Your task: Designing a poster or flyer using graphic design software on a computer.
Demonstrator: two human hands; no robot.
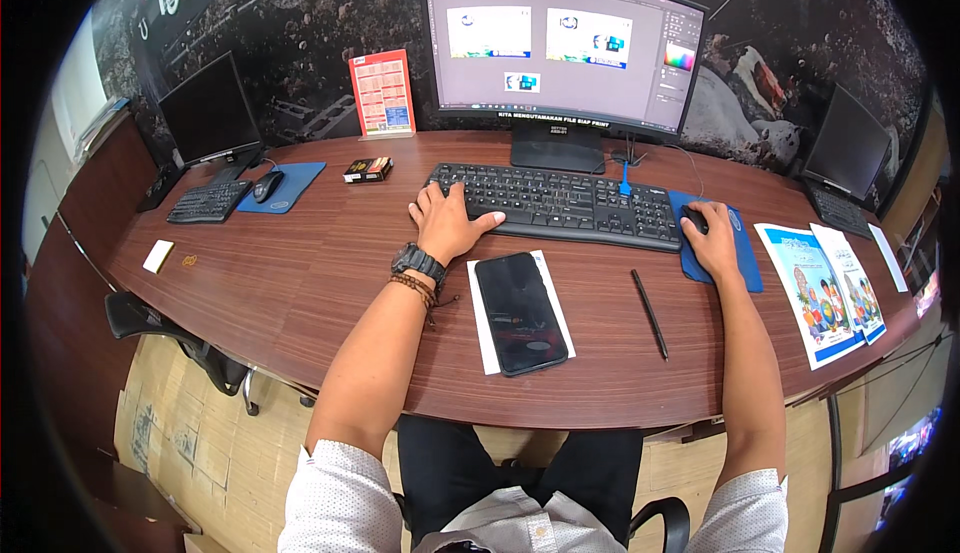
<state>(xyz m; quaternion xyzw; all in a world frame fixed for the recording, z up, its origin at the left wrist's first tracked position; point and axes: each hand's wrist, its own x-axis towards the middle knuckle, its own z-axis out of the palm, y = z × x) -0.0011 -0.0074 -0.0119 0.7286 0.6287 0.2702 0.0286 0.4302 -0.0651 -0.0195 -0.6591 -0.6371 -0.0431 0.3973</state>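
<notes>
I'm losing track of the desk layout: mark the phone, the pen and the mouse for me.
phone [520, 313], head view, middle of its dark screen.
pen [649, 314], head view, middle of its shaft.
mouse [694, 219], head view, front end showing past the right hand's fingers.

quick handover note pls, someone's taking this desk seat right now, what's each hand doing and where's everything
Left hand: resting flat on the left end of the black keyboard, fingers on the keys, holding nothing.
Right hand: cupped over the mouse on the blue mouse pad.
Curved monitor is on, showing a design program with three small artworks on a grey canvas.
Dark phone lies on a white paper slip in front of the keyboard; black pen to its right; printed flyers at the far right.
Done or left: the screen shows layouts open; how far along cannot be told.
</notes>
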